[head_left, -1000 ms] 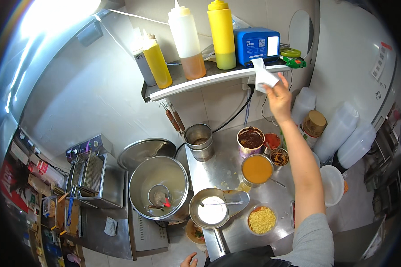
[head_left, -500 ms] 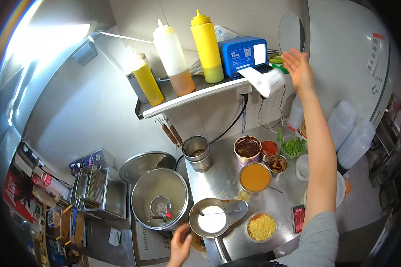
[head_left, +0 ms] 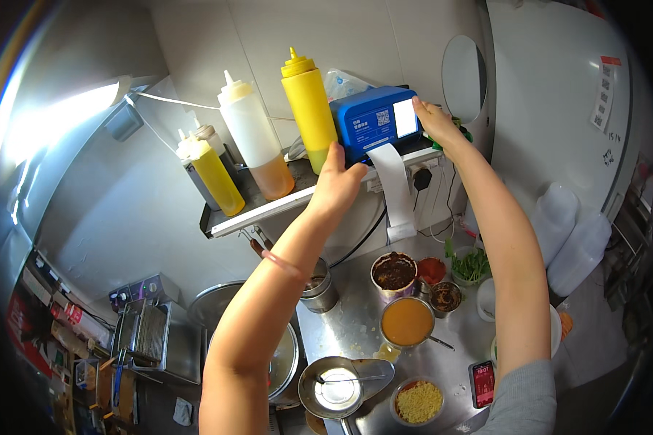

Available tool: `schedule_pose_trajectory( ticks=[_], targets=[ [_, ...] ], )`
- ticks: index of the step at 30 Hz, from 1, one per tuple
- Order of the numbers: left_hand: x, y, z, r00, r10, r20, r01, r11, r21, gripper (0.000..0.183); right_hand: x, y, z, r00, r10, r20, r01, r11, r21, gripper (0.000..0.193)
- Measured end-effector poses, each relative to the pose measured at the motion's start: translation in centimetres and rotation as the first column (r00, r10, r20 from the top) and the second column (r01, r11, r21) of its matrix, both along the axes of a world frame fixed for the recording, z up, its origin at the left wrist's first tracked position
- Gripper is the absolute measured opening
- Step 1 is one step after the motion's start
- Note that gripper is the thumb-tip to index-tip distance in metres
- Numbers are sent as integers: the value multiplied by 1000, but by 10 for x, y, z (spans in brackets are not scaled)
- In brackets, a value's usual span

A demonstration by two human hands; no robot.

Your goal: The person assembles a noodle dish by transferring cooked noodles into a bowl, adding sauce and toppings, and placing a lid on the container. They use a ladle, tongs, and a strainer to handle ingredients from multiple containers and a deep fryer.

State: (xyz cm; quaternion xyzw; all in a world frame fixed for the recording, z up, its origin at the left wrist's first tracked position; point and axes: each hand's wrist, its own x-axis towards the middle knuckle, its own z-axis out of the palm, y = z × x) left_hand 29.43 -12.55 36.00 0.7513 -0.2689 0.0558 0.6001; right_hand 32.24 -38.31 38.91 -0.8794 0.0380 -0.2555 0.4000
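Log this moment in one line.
left hand: by blue device, lower left; right hand: at its right edge; paper strip: hanging below

Pale tiled wall (head_left: pixel 319 32), lamp (head_left: pixel 69 119) (glaring)

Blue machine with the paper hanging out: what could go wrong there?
The left hand is right by the tall yellow bottle, so a bump might knock it over. The paper strip hangs from the blue machine and, in this view, ends just above the open tub of dark sauce, so it might get messy if it drops.
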Motion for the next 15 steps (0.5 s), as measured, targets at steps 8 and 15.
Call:
schedule_pose_trajectory(
  ticks=[8,15],
  targets=[
    [-7,-18,5,981,-108,-164,57,955,-290,79,-9,5,-21,932,-152,330,156,988,13,65],
    [-19,-11,9,976,-168,-139,119,945,-305,83,-25,12,-14,818,-99,567,146,988,-39,59]
  ],
)
